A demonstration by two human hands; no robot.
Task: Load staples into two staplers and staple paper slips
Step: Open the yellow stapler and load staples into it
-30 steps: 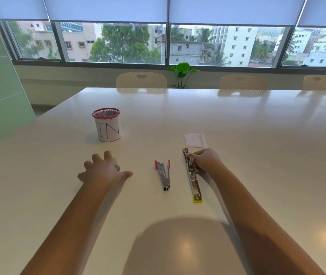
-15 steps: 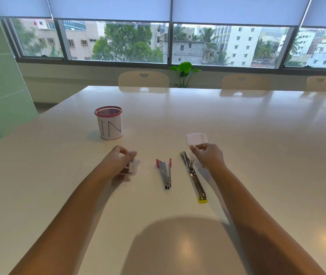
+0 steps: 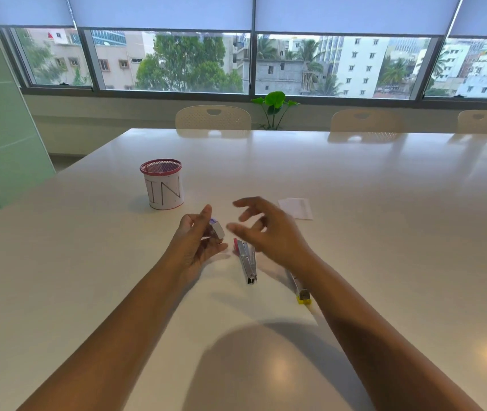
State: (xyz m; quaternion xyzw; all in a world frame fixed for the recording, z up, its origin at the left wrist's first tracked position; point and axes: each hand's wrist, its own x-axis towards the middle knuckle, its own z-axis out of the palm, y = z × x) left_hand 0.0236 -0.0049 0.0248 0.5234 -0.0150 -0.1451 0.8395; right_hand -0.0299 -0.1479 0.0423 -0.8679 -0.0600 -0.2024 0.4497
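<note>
One head-worn wide-angle view, forward and down across the table (image 3: pixel 354 203) toward the windows (image 3: pixel 177 63).

You have two staplers: one (image 3: pixel 247 261) just below your right hand (image 3: pixel 268 232), the other (image 3: pixel 301 290) partly hidden under that wrist. One small box (image 3: pixel 217 229) sits in your left hand (image 3: pixel 194 244). One cup (image 3: pixel 163 188) stands beyond your left hand, one paper stack (image 3: pixel 297 207) beyond your right. Three chairs (image 3: pixel 213 117) line the far side.
</note>
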